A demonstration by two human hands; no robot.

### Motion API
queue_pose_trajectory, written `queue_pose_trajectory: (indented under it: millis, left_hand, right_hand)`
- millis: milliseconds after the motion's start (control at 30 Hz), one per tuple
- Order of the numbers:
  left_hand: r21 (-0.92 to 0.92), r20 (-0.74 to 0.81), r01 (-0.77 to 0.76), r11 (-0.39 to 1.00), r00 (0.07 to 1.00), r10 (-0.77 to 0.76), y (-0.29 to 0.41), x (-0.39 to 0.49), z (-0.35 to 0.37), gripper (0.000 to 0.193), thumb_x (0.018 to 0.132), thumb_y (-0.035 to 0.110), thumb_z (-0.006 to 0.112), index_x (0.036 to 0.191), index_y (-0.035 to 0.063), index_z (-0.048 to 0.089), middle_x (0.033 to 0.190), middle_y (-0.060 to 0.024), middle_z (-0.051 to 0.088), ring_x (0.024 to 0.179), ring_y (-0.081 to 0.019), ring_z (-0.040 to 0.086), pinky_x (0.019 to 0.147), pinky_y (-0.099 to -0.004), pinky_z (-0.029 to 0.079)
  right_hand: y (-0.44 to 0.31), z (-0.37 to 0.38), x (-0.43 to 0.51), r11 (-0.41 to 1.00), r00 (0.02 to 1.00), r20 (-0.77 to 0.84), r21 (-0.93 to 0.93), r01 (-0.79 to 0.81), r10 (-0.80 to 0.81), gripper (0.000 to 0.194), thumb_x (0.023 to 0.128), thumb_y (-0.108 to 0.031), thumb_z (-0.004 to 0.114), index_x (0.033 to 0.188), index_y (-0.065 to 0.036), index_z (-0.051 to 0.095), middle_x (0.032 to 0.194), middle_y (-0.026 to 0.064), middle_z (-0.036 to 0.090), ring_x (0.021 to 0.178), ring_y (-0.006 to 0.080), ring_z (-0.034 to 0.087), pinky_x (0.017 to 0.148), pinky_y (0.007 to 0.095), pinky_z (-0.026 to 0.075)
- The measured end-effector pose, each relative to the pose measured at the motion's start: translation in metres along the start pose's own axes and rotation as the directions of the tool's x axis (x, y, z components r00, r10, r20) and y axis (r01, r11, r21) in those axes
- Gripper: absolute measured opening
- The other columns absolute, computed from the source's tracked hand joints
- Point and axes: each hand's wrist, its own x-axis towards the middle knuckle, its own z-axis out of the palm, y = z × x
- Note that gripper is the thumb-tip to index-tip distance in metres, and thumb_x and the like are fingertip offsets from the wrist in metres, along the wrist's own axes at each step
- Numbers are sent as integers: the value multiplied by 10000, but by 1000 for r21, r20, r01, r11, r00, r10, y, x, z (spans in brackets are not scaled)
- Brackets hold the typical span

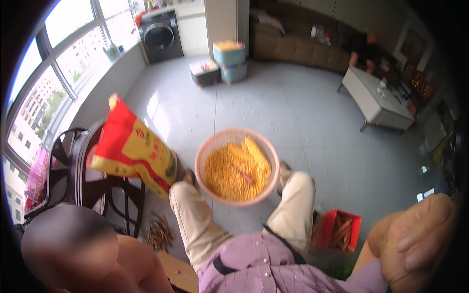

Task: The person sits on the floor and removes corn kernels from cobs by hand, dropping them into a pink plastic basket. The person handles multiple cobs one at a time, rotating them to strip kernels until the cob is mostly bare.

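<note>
My right hand (417,241) is raised close to the camera at the lower right, its fingers curled in and no object visible in them. At the lower left, bare skin close to the camera seems to be my left hand (137,262); a blurred patch covers much there, so its fingers are hidden. Between my knees stands a round pink plastic basket (200,172) with loose yellow corn kernels (223,183). Corn cobs with kernels on them (256,152) lie at its far right inside. A thin tool with a red handle (247,178) rests on the kernels.
A red and yellow sack (146,146) stands left of the basket by a dark chair (78,164). A red box (357,229) of reddish cobs is at right, a brownish pile (159,232) at left. Kernels dot the floor. A person (364,45) sits beyond the coffee table (370,95).
</note>
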Motion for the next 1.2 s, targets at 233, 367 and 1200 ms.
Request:
queue_pose_trajectory:
  millis: [233, 367, 1200]
  left_hand:
    - [-97, -112, 13, 995, 993, -24, -10, -10, 22, 227, 960, 143, 599, 1147, 13, 590, 949, -52, 658, 647, -87, 542, 563, -219, 415]
    - [-23, -114, 56, 998, 992, -58, -18, -25, 30, 222, 956, 122, 606, 1143, 5, 594, 945, -56, 661, 650, -84, 548, 563, -214, 420]
    - [-215, -244, 647, 732, 690, -681, -151, -76, 90, 168, 931, -22, 651, 1095, -55, 629, 927, -59, 670, 692, -42, 579, 575, -180, 452]
  right_hand:
    - [-2, 0, -7, 999, 994, -103, -26, -25, 22, 222, 974, -119, 567, 1157, 7, 571, 999, 98, 623, 729, 168, 611, 612, 286, 507]
    - [19, 6, -17, 999, 997, -79, -35, -3, 0, 227, 972, -111, 569, 1166, 7, 573, 1008, 99, 627, 734, 170, 618, 614, 287, 514]
    - [242, 121, -83, 832, 851, 85, -283, -478, 518, 286, 969, -117, 587, 1234, -10, 584, 1039, 166, 640, 851, 234, 659, 709, 335, 541]
